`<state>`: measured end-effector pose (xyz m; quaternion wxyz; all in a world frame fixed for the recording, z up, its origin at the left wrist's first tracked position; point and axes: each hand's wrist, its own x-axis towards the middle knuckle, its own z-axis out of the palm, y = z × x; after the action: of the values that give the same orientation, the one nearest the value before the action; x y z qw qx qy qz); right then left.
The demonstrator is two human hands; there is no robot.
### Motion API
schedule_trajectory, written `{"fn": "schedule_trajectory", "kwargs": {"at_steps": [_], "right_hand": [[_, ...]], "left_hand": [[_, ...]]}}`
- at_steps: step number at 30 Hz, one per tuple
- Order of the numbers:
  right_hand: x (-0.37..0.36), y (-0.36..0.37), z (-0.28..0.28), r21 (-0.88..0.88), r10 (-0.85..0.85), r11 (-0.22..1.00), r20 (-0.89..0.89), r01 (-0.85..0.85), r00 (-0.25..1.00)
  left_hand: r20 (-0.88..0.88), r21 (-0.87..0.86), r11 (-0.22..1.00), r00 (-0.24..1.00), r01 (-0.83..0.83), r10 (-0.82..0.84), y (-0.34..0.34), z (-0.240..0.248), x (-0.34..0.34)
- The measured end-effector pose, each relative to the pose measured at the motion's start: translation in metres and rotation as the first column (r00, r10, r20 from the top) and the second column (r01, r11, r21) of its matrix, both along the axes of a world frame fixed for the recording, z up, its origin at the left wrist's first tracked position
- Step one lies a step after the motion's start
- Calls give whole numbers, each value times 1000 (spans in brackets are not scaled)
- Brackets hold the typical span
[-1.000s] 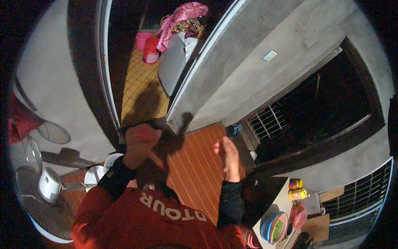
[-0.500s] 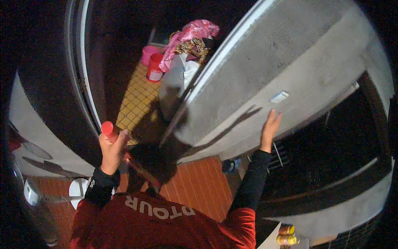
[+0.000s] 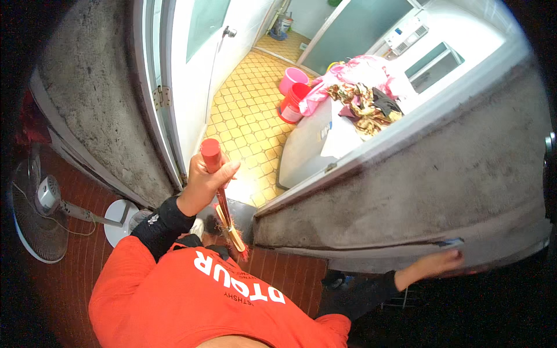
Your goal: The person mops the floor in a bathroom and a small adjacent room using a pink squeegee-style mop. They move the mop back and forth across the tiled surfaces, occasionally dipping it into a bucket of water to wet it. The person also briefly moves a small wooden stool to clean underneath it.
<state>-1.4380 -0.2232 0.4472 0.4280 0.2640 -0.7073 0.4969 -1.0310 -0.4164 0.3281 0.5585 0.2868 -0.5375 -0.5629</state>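
The left hand (image 3: 204, 181) grips a red-handled brush (image 3: 222, 199) before the yellow-tiled floor (image 3: 246, 130); the right hand (image 3: 435, 265), empty, extends beside the wall switch (image 3: 449, 242). A cloth-heaped white appliance (image 3: 303, 144) crowds the door frame (image 3: 377, 142), near a red bucket (image 3: 295, 103); a fan (image 3: 47, 197) stands left.

Our orange-red top (image 3: 151, 307) at lower left, white lettering (image 3: 235, 280), small dark print (image 3: 235, 297), black lower sleeves (image 3: 165, 226), white mark (image 3: 153, 219) on one

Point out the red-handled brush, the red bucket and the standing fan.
Red-handled brush (image 3: 222, 199): head view, on the shaft just below the left hand (image 3: 201, 185).
Red bucket (image 3: 292, 102): head view, on its outer wall.
Standing fan (image 3: 49, 196): head view, on the white motor housing.
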Motion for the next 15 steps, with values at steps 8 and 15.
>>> {"fn": "schedule_trajectory", "kwargs": {"at_steps": [8, 15], "right_hand": [[189, -210, -127, -29, 907, 368, 231, -929, 352], [259, -385, -333, -774, -37, 399, 523, -492, -852]], "left_hand": [[-32, 9, 999, 999, -35, 35, -115, -39, -5], [-21, -184, 979, 996, 87, -92, -219, -75, -8]]}}
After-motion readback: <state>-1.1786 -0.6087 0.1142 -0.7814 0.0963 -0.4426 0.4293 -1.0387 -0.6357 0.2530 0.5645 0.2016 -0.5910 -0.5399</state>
